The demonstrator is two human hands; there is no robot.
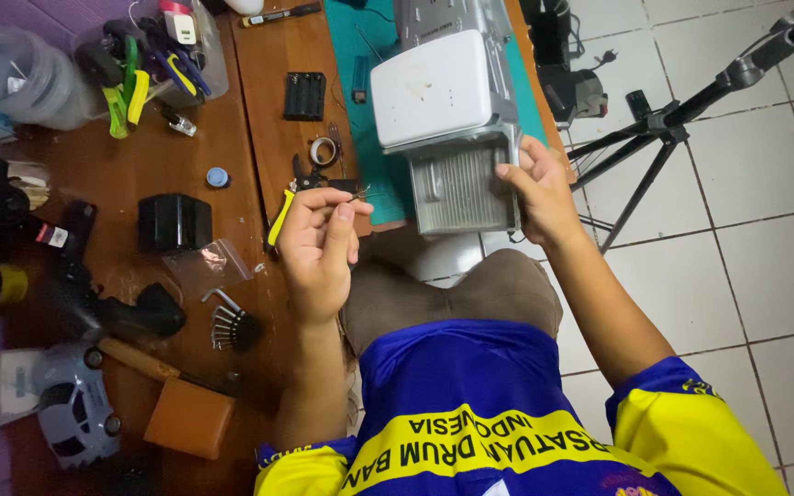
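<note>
We've got the left hand (316, 246) raised over the edge of the brown wooden workbench (259, 110), thumb & forefinger pinched together on a tiny thin metal bit (360, 193), prob a screw or wire end, too small to tell which. The right hand (539, 188) is clamped on the right side of the grey ribbed metal casing (459, 188), fingers curled over its edge, thumb on top. That casing sits at the near end of the teal work mat (365, 138), w/ a white rounded plastic box (432, 87) resting on its far part. Just beside the left hand lie yellow-handled pliers (279, 216), a small roll of tape (323, 151) & a black battery holder (304, 95) further back; a set of hex keys (228, 321) lies nearer us on the bench. To do this well, we'd judge: keep the right hand's hold firm so the casing doesn't slide off the mat edge, keep the small bit pinched near its end for control, & work over the mat, not the gap above our knees, since a dropped bit would go to the white tiled floor (765, 257).
</note>
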